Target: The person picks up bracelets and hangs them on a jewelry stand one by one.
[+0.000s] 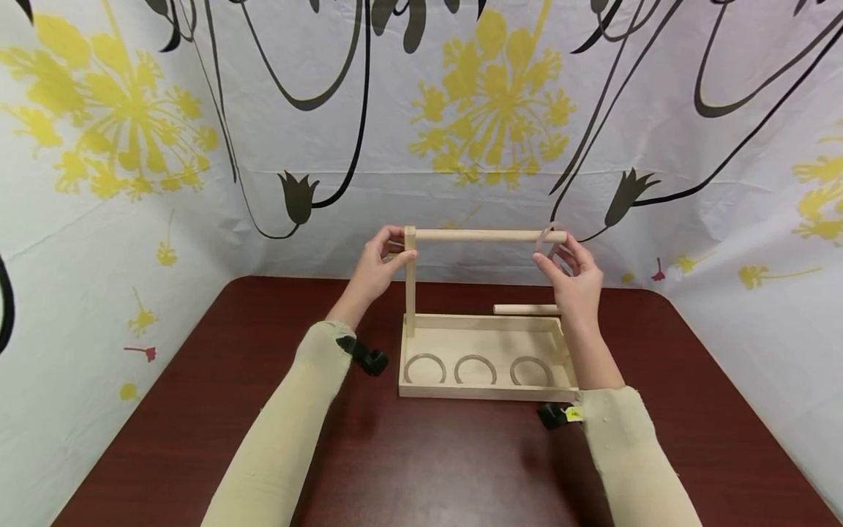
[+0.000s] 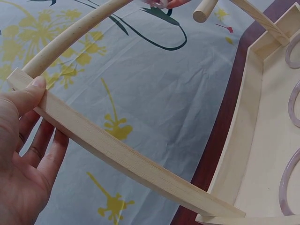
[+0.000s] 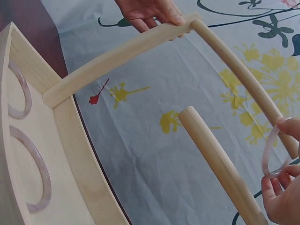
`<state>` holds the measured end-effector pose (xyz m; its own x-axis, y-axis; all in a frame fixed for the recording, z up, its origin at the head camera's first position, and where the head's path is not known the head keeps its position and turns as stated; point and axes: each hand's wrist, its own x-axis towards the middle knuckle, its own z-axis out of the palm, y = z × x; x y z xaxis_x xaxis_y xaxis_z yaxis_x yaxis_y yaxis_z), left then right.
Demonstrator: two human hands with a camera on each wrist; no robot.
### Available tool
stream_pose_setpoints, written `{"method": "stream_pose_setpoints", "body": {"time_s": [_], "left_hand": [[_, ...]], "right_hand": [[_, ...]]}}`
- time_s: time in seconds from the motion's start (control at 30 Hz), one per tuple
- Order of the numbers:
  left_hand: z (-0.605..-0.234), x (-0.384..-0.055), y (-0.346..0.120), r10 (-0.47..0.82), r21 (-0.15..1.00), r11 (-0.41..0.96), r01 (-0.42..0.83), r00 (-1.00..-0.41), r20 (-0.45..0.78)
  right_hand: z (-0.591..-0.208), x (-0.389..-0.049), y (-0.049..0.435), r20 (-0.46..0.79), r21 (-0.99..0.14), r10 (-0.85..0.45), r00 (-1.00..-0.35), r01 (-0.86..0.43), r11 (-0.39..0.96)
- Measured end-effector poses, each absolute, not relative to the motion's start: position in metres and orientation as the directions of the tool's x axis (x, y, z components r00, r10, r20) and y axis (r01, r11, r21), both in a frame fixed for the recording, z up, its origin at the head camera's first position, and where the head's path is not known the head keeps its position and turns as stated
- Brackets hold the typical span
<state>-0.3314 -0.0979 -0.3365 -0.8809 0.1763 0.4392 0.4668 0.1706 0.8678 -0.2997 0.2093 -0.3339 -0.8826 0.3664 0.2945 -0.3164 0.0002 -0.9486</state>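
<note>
A light wooden bangle stand has a shallow tray [image 1: 487, 393], a tall post [image 1: 410, 289] at its left and an upper rod [image 1: 481, 235] reaching right from the post's top. My left hand [image 1: 377, 267] grips the post near its top, thumb on the near face and fingers behind. My right hand [image 1: 579, 285] pinches a pale translucent bangle [image 3: 266, 161] between thumb and fingers, at the free right end of the upper rod. The bangle encircles the rod close to its tip. Three similar bangles [image 1: 476, 357] lie in a row in the tray.
A shorter, lower rod [image 1: 525, 309] stands behind the tray, its right part hidden by my right hand and forearm. The dark red table [image 1: 421, 461] carries the stand. A patterned white cloth [image 1: 369, 146] hangs close behind and at both sides.
</note>
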Motion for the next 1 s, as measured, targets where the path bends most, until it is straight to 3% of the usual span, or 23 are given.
{"method": "stream_pose_setpoints", "body": {"time_s": [0.23,1.0], "left_hand": [[-0.336,-0.330,-0.097,0.178,0.864,0.172,0.473,-0.878,0.445],[-0.337,-0.330,-0.097,0.166,0.865,0.177,0.470,-0.880,0.444]], "right_hand": [[-0.335,-0.299,0.202,0.226,-0.958,0.367,-0.902,-0.273,-0.082],[-0.331,-0.298,0.174,0.196,-0.976,0.247,-0.949,-0.213,-0.045]]}}
